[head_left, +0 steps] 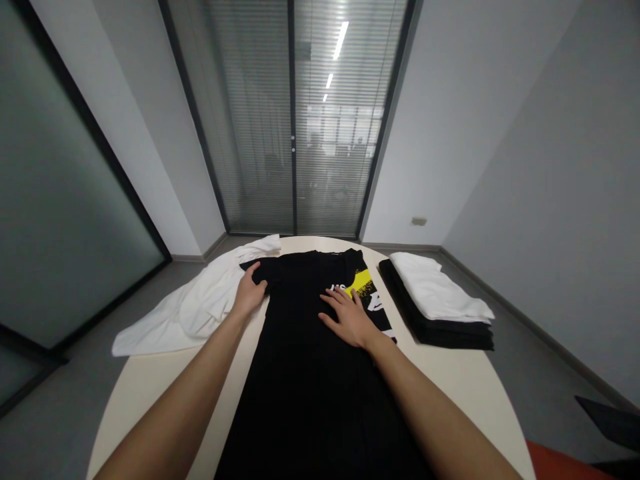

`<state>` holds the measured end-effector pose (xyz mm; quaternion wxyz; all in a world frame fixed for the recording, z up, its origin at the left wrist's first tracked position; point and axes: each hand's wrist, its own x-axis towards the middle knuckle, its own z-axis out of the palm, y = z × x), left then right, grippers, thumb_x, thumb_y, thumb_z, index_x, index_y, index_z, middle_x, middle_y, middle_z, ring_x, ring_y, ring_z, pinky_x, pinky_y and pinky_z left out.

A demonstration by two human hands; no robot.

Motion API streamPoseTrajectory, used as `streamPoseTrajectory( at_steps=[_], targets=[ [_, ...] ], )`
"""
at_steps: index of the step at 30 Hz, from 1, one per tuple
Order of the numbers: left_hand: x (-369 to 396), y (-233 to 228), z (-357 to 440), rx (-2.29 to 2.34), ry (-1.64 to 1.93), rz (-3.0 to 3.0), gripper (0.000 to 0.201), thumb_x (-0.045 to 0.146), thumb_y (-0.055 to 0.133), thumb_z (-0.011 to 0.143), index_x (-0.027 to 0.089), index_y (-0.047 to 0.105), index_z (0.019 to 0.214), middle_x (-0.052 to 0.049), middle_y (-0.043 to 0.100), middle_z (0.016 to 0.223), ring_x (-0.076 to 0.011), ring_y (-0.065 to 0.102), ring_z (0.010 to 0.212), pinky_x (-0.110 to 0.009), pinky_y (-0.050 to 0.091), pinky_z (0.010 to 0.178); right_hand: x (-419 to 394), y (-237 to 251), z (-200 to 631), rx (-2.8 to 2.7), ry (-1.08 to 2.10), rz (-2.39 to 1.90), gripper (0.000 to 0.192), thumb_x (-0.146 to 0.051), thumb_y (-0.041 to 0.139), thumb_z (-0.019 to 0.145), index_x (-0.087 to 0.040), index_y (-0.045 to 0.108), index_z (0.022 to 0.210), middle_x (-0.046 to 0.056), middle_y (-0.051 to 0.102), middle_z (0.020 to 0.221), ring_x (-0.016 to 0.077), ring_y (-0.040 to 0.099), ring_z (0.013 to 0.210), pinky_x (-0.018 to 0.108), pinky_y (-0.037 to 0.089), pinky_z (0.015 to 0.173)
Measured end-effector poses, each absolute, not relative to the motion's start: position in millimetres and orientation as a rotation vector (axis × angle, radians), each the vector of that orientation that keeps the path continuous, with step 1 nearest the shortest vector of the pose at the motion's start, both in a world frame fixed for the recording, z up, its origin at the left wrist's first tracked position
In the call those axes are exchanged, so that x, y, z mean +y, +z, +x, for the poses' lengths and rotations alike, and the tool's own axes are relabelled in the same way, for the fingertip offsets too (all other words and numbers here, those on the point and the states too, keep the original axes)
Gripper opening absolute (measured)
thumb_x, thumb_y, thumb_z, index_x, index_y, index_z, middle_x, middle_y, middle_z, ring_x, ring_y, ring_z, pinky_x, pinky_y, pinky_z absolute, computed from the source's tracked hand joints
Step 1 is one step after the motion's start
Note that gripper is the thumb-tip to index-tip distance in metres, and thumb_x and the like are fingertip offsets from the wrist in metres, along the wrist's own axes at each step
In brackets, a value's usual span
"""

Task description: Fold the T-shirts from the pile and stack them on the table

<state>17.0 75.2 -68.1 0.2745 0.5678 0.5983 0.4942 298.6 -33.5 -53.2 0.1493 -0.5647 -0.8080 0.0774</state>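
A black T-shirt lies on the table, its collar end away from me. The right side is folded inward, so a yellow and white print shows along that edge. With thumb and fingers, my left hand grips the sleeve at the shirt's left. My right hand rests flat on the shirt beside the print, fingers spread. Left of the shirt, a crumpled white garment hangs partly over the table edge.
The pale round table carries a stack of folded black garments with a folded white garment on top, at the right. Beyond stands a glass partition with blinds. Something red shows at the lower right.
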Motion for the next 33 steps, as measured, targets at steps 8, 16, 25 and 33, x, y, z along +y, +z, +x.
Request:
streamPoseTrajectory(
  at_steps=[8, 16, 25, 33],
  targets=[
    [95, -38, 21, 1.768, 1.216, 1.775, 0.058, 0.011, 0.061, 0.082, 0.012, 0.055, 0.14, -0.014, 0.056, 0.145, -0.0267, 0.051, 0.136, -0.038, 0.035, 0.118, -32, -56, 303, -2.408, 0.201, -1.475, 0.055, -0.058, 0.041, 0.099, -0.029, 0.052, 0.145, 0.009, 0.044, 0.156, 0.0302, 0.03, 0.148, 0.061, 0.003, 0.121],
    [97, -46, 19, 1.917, 1.016, 1.968, 0.07, 0.005, 0.062, 0.072, 0.015, 0.05, 0.141, -0.018, 0.05, 0.146, -0.0355, 0.052, 0.133, -0.046, 0.042, 0.111, -34, -51, 304, -2.468, 0.221, -1.436, 0.056, -0.058, 0.045, 0.097, -0.029, 0.053, 0.145, 0.01, 0.042, 0.157, 0.0318, 0.031, 0.148, 0.064, 0.001, 0.12],
    [97, -45, 25, 1.908, 0.953, 2.082, 0.075, 0.029, 0.073, 0.079, 0.017, 0.041, 0.146, -0.017, 0.044, 0.151, -0.0328, 0.045, 0.139, -0.042, 0.04, 0.114, -42, -40, 298, -2.633, 0.392, -1.329, 0.078, -0.074, 0.042, 0.092, -0.029, 0.037, 0.155, 0.01, 0.025, 0.164, 0.0327, 0.018, 0.153, 0.059, 0.002, 0.122],
    [75, -36, 35, 1.938, 0.675, 2.366, 0.096, 0.004, 0.066, 0.073, 0.025, 0.023, 0.156, -0.014, 0.025, 0.164, -0.0366, 0.048, 0.135, -0.046, 0.047, 0.105, -41, -42, 303, -2.638, 0.403, -1.342, 0.08, -0.077, 0.039, 0.091, -0.033, 0.032, 0.157, 0.005, 0.018, 0.166, 0.0307, 0.013, 0.154, 0.054, 0.002, 0.124]
  ],
)
